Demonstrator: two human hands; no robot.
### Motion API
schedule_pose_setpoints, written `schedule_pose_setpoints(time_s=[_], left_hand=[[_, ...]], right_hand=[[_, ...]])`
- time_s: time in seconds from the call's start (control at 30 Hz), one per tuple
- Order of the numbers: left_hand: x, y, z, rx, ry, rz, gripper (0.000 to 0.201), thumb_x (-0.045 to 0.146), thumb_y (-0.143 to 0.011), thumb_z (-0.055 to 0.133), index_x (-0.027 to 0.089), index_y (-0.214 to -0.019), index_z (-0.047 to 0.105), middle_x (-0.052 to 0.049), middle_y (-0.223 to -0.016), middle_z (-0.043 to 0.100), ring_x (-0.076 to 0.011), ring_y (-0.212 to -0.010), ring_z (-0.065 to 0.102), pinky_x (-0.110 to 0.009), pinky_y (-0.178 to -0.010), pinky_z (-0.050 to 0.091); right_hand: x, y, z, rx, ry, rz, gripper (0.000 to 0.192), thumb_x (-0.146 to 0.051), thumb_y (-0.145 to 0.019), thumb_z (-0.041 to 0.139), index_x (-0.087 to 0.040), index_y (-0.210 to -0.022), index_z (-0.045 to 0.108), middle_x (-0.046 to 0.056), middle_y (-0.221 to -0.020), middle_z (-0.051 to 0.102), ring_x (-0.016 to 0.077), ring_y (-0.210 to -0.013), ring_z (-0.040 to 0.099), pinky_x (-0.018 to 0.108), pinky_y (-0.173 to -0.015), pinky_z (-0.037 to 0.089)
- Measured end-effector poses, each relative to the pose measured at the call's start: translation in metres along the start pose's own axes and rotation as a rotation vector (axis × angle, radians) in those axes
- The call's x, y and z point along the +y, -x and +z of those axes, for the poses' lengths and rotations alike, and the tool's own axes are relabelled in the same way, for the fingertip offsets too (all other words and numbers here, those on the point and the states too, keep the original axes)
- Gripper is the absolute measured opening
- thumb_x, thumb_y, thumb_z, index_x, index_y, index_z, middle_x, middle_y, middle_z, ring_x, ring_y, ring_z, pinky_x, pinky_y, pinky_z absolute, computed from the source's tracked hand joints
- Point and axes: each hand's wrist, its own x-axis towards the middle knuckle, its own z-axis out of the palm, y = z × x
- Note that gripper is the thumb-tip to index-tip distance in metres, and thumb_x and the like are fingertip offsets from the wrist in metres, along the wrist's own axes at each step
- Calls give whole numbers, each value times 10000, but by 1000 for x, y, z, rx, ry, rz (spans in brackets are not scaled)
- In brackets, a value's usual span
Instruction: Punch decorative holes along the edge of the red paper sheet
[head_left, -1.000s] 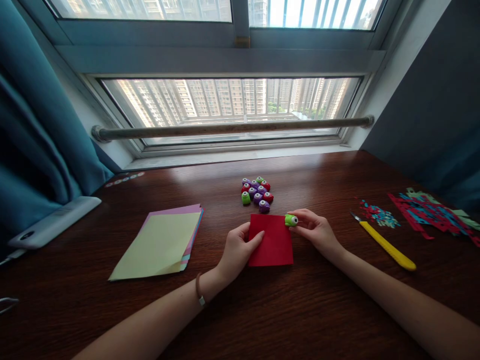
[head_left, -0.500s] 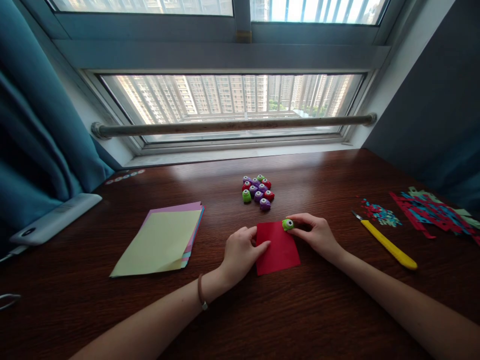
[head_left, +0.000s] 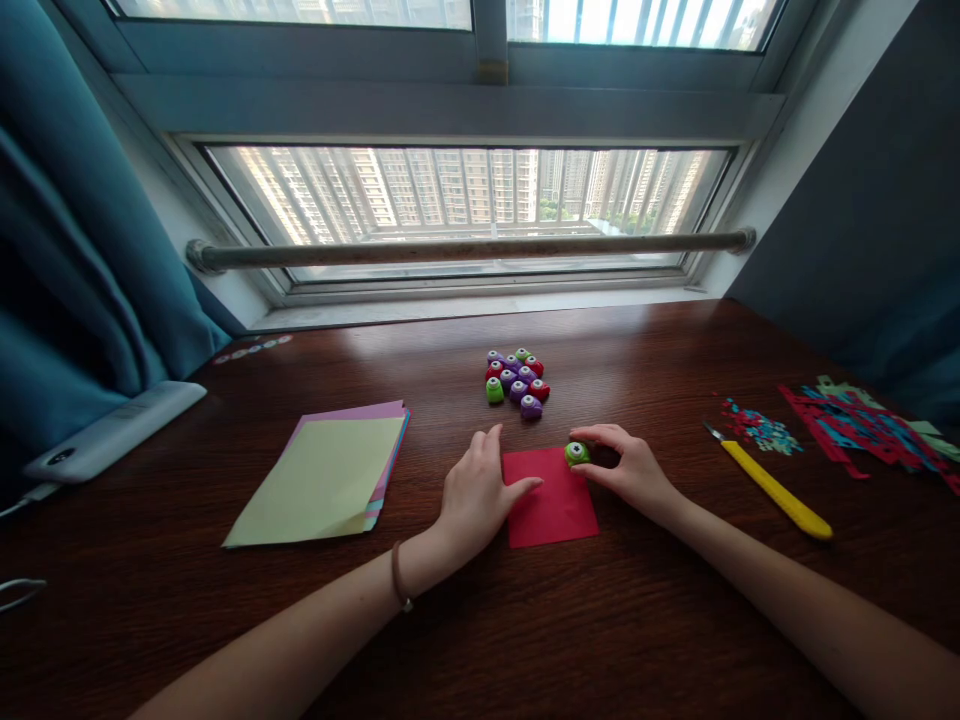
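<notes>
Red paper square (head_left: 559,505) flat on the dark wood bench (head_left: 480,650). Right hand (head_left: 630,466): thumb and forefinger grasping a green craft punch (head_left: 576,454), which sits at the paper's 1 o'clock edge. Left hand (head_left: 476,492): released, fingers extended along the paper's 9 o'clock side, thumb over its surface; cannot tell if it presses. Brown bracelet (head_left: 398,577) on left wrist. From the paper: cluster of purple, red and green punches (head_left: 518,391) near 12 o'clock; stack of coloured paper (head_left: 315,485) at 9; yellow-handled craft knife (head_left: 776,490) at 3; paper confetti (head_left: 772,432) and cut paper strips (head_left: 870,430) between 2 and 3.
</notes>
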Motion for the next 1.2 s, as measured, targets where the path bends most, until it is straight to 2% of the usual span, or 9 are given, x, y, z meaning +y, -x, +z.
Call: schedule_pose_setpoints(time_s=[0.1,0.2,0.3,0.43,0.5,0.57,0.67,0.93,1.2], left_hand=[[-1,0,1,149,-4,106,768,490,-780,592,102,-1345,246,-161,-1129,457,-301,-1014,507,-424,-841,443],[1,0,-2,276,39,410,720,420,-834,551,153,-1381,166,-175,-1271,382,-304,-1197,378,-456,-987,347],[10,-1,-6,238,36,624,699,368,-872,506,143,-1400,107,-169,-1384,317,-296,-1322,199,-484,-1065,232],[28,-7,-6,70,4,770,671,399,-895,457,99,-1399,132,-162,-1423,291,-262,-1353,122,-474,-1094,171],[36,-10,-1,-23,26,797,629,413,-897,447,92,-1380,203,-163,-1416,308,-248,-1349,145,-451,-1091,203],[40,-14,5,-64,48,777,603,415,-895,450,62,-1348,269,-192,-1395,330,-255,-1335,195,-439,-1074,254],[42,-17,11,-62,51,757,543,365,-908,428,17,-1311,317,-225,-1361,369,-259,-1309,269,-423,-1060,290],[42,-22,6,-71,64,767,424,296,-905,404,64,-1259,389,-187,-1281,482,-246,-1237,399,-425,-1032,332],[43,-19,7,-69,43,765,418,276,-892,406,43,-1239,402,-197,-1288,464,-263,-1232,399,-413,-1045,310]], right_hand=[[0,1,0,58,-83,38,376,-395,-732,654,-246,-1074,609,50,-1092,612,216,-997,560,362,-882,446],[2,-4,-1,96,-139,99,355,-446,-823,512,-226,-1095,575,65,-1099,609,209,-940,593,359,-830,476],[5,-14,1,134,-105,95,395,-463,-830,476,-205,-1124,530,88,-1153,573,228,-1055,539,392,-915,426],[10,-23,11,132,-15,80,439,-424,-745,553,-196,-1119,527,105,-1206,518,259,-1194,407,443,-1026,292],[13,-23,17,116,18,78,437,-371,-713,544,-194,-1112,527,107,-1194,519,268,-1206,386,457,-1022,293],[16,-23,21,105,48,75,435,-308,-687,517,-191,-1106,527,107,-1183,522,269,-1210,373,460,-1020,297],[21,-23,24,92,87,72,446,-250,-664,481,-168,-1099,531,119,-1172,526,266,-1187,385,449,-1026,293],[24,-28,23,65,163,99,467,-201,-648,463,-190,-1110,534,104,-1192,521,255,-1168,405,438,-1027,292],[17,-27,20,28,207,149,506,-202,-657,468,-154,-1157,524,132,-1270,470,266,-1217,371,436,-1043,270]])
